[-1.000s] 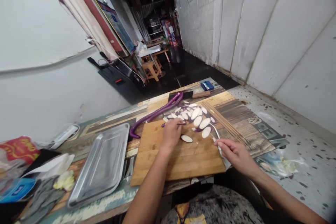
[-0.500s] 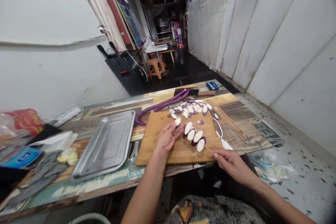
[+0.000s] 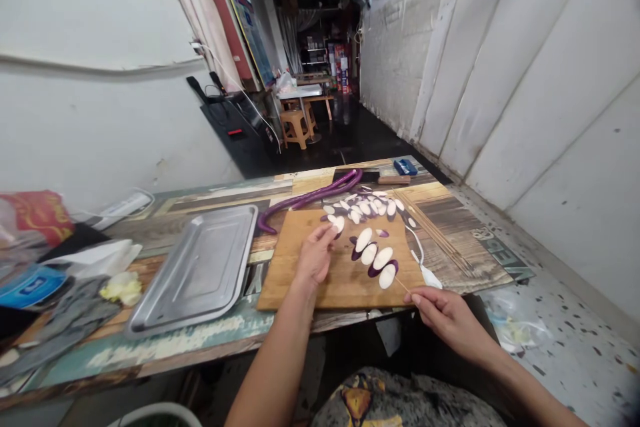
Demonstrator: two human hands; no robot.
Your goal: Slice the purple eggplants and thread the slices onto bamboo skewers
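Note:
My right hand (image 3: 436, 310) pinches the bare end of a thin wooden skewer (image 3: 403, 285) above the near right edge of the cutting board. Several oval eggplant slices (image 3: 383, 257), white with purple skin, are threaded along it. My left hand (image 3: 317, 252) is closed at the fingertips on one eggplant slice (image 3: 339, 223), over the board's left half. Part of that slice is hidden by the fingers. More loose slices (image 3: 373, 205) lie heaped at the far edge of the wooden cutting board (image 3: 300, 273). A small purple-skinned piece (image 3: 383, 233) rests on the board.
Left of the board lies a metal tray (image 3: 195, 273). Long purple eggplants (image 3: 310, 197) stretch behind it, near a wooden-handled knife (image 3: 394, 180) and a blue box (image 3: 405, 167). Bare skewers (image 3: 435, 230) and a white cable end (image 3: 431, 278) are at the right. A grey cloth (image 3: 75, 320) lies far left.
My left hand has moved slightly up and away, its fingers closing on the eggplant slice. The loaded skewer has shifted a little to the right in my right hand.

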